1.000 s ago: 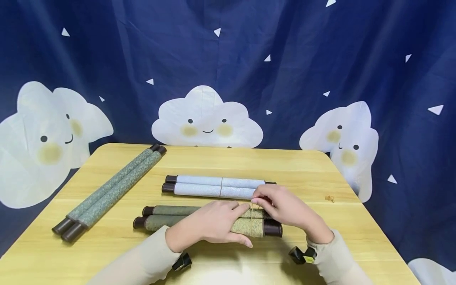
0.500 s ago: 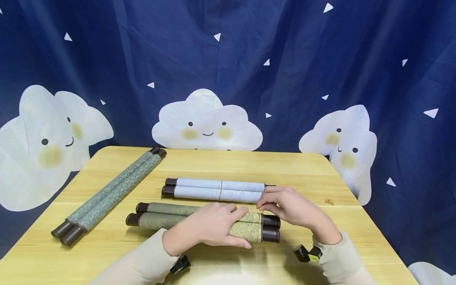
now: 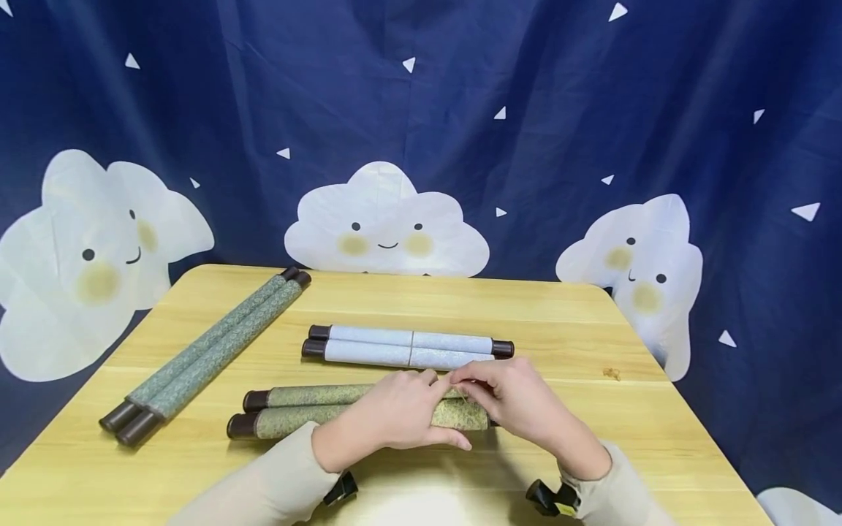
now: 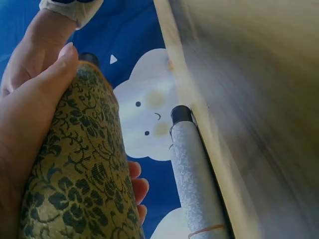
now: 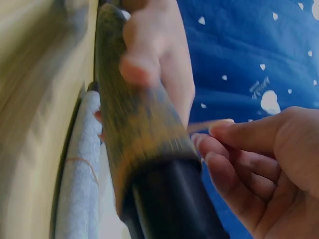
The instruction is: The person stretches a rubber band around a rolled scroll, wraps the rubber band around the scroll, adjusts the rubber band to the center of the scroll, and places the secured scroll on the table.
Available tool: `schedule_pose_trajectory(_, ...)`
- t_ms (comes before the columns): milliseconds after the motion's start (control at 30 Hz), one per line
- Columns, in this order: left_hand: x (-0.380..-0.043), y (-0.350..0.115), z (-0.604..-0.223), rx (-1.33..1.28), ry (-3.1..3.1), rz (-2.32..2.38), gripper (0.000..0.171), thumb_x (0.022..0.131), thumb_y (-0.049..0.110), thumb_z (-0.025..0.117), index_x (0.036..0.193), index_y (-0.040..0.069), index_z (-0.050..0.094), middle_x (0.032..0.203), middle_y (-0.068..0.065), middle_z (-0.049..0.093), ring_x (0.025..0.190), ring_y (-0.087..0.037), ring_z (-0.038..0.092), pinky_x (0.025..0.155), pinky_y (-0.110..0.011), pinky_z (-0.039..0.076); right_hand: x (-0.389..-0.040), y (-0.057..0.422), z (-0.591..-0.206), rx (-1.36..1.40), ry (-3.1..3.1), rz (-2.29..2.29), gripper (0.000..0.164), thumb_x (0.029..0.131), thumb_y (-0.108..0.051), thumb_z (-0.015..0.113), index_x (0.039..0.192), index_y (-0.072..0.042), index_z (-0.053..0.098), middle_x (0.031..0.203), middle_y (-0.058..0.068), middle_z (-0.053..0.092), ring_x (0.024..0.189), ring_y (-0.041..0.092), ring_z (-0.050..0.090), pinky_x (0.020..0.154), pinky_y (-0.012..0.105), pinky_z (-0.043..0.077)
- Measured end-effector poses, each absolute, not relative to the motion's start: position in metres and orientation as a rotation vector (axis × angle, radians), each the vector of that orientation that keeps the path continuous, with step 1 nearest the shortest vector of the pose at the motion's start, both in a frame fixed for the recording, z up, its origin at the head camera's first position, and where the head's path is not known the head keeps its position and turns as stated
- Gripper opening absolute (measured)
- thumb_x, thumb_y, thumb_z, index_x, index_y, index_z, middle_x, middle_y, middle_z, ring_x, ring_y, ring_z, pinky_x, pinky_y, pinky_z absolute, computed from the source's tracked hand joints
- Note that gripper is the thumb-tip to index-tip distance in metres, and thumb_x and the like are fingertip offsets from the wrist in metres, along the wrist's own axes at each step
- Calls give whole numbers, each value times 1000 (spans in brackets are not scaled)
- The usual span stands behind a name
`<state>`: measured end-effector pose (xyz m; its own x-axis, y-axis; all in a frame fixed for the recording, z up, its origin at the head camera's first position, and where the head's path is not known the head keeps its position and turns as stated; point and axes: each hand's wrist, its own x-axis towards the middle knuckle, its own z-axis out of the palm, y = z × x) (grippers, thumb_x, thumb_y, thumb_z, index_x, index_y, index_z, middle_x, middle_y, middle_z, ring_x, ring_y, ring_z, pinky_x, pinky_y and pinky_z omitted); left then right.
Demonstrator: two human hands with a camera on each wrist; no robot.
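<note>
Head view, from the left: a pair of grey-green rolls (image 3: 226, 348) with dark end caps lies side by side on the wooden table (image 3: 526, 314), slanting away towards its far edge. Next, at the front middle, is a pair of yellow-green rolls (image 3: 302, 420), also dark-capped and lying crosswise. The left hand (image 3: 408, 409) is clamped over this pair near its right end; the left wrist view shows the thumb along one side and fingertips curling round the other. Just behind, a pair of pale blue-white rolls (image 3: 388, 353) lies on the table, with a brown tie (image 3: 411, 348) round its middle. Further right, the right hand (image 3: 516, 398) has its thumb and forefinger together, pinching a thin band (image 5: 207, 125) that stretches out from the side of the yellow-green rolls near their right end; blur hides how it passes round them. At the far right, a small heap of tan loops (image 3: 612, 374) lies near the table's edge. Behind everything hangs a dark blue curtain (image 3: 263, 73) printed with smiling white clouds.
</note>
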<state>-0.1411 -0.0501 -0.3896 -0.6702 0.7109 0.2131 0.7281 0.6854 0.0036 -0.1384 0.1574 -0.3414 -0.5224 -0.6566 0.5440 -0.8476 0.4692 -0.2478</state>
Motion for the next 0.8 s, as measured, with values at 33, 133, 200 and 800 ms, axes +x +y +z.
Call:
schedule_pose_trajectory(33,-142,-50,-390,-1147,-2710,-132,98,78,87,34,148,19,39,98,-3,64,71,-18,63,61,-30,54,-138,157,-342,1270,-2315,675,14,84,-4,74,95,-13,74,84,-7,70,69,-1,60,61,14,50)
schedule_pose_trajectory(133,-144,-50,-389,-1119,-2732,-132,97,79,87,32,144,17,45,108,-6,66,83,-24,67,68,-34,56,-141,159,-341,1288,-2259,603,14,83,-4,75,95,-12,73,90,-7,68,74,4,61,65,18,52)
schedule_pose_trajectory(200,-144,-51,-389,-1146,-2741,-110,97,80,87,30,142,16,48,109,-7,66,83,-24,67,69,-34,57,-145,165,-338,1324,-2285,583,13,84,-4,74,94,-12,72,92,-6,66,77,6,61,69,19,53)
schedule_pose_trajectory(800,-139,-45,-395,-1345,-2724,-104,99,76,87,38,144,15,47,100,-2,65,73,-13,60,66,-25,52,-158,184,-335,1549,-2641,719,5,93,-24,68,88,-23,67,83,-19,63,72,-4,56,67,17,50)
